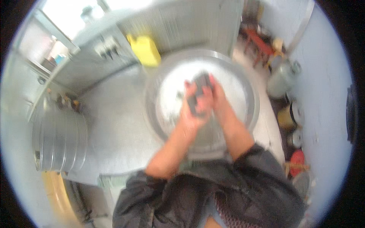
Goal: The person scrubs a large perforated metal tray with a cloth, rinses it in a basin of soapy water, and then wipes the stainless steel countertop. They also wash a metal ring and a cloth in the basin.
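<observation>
Both hands meet over a large round metal basin (252, 99), blurred by motion. White, foamy-looking contents (171, 82) fill much of its inside. Between my palms is a dark grey object (203, 81), perhaps a cloth or a scouring pad; the blur hides its exact kind. My left hand (194, 118) grips its lower left side. Around the right side and across the front of it wrap the fingers of my right hand (215, 92). The foam seems to lie below the hands, and I cannot tell whether they touch it.
A yellow plastic jug (146, 52) stands behind the basin at its left. Left of the basin spreads a metal counter (119, 122), with a ribbed metal drum (61, 139) at its far end. Along the right wall are a gas cylinder (281, 79), a red stool-like frame (258, 42) and several containers.
</observation>
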`<control>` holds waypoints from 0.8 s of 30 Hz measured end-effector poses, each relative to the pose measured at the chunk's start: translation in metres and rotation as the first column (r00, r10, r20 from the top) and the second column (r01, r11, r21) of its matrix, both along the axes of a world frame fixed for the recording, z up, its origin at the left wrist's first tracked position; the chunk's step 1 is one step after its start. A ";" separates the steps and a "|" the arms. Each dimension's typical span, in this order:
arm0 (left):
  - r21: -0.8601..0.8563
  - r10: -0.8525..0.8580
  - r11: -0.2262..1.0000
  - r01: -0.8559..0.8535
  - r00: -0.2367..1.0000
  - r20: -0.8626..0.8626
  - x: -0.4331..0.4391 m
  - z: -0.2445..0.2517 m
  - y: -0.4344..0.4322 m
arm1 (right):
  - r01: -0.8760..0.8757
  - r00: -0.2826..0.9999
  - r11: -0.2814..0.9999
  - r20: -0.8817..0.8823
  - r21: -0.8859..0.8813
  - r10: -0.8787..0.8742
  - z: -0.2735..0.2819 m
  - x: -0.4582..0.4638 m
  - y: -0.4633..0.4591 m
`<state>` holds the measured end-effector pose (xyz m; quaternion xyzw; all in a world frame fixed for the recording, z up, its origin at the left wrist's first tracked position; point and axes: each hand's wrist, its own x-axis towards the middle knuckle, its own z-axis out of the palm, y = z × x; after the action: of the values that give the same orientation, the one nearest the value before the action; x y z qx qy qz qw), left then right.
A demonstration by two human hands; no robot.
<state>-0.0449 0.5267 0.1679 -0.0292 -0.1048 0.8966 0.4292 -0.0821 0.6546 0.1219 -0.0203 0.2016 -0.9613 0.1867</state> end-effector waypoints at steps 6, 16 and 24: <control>-0.488 -0.202 0.872 0.050 0.943 -0.264 0.015 -0.004 -0.008 | -0.281 0.941 0.958 -0.215 -0.066 0.261 0.022 0.001 -0.005; -0.936 -0.524 0.231 -0.265 0.777 -0.349 0.009 -0.054 -0.011 | 0.076 0.971 0.496 -0.177 0.865 0.160 0.006 0.015 -0.010; -0.297 -0.800 -0.246 -0.923 0.367 -0.475 0.014 -0.098 -0.004 | 0.330 0.907 0.566 -0.089 0.756 -0.411 -0.036 0.022 -0.021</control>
<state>-0.0313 0.5228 0.0703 0.1630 0.9054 0.3889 0.0494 -0.0597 0.6340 0.0861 0.1485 0.5734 -0.8055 -0.0184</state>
